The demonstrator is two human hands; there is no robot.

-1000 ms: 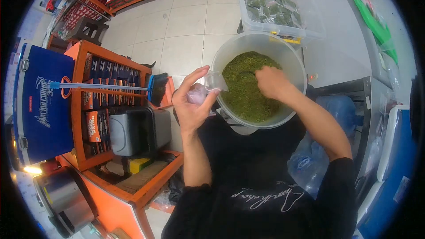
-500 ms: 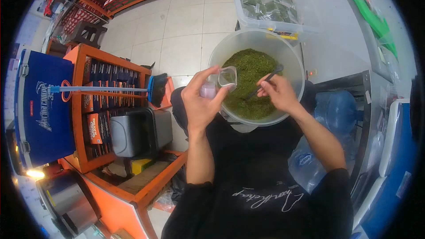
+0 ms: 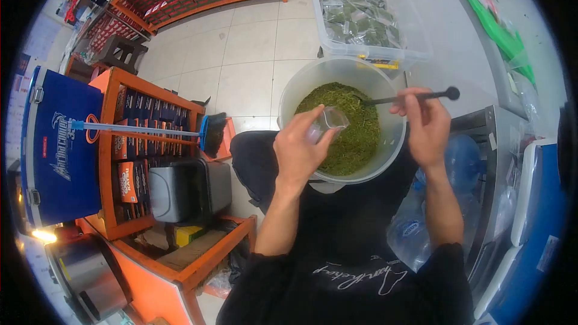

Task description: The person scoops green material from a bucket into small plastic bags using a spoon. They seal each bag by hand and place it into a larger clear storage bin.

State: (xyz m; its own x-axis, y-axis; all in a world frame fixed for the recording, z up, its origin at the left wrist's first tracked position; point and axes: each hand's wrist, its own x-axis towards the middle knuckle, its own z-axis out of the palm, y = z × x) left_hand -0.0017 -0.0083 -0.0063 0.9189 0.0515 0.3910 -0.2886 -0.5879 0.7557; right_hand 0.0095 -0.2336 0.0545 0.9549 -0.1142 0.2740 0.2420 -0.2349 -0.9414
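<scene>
My hands are apart: the left hand (image 3: 299, 150) is closed around a small clear bag (image 3: 332, 121), and the right hand (image 3: 430, 135) grips the handle of a black spoon (image 3: 385, 100). Just beyond the tub (image 3: 394, 138) stands a clear box (image 3: 415, 30) of flat packets (image 3: 358, 15). The tub sits before my lap, holding chopped green herb (image 3: 355, 153). The spoon reaches in over its rim, far end at the herb; how full it is, I cannot tell. The bag is over the herb, mouth open. I judge this the scooping step; the next move calls for a level spoon and a wide bag mouth.
</scene>
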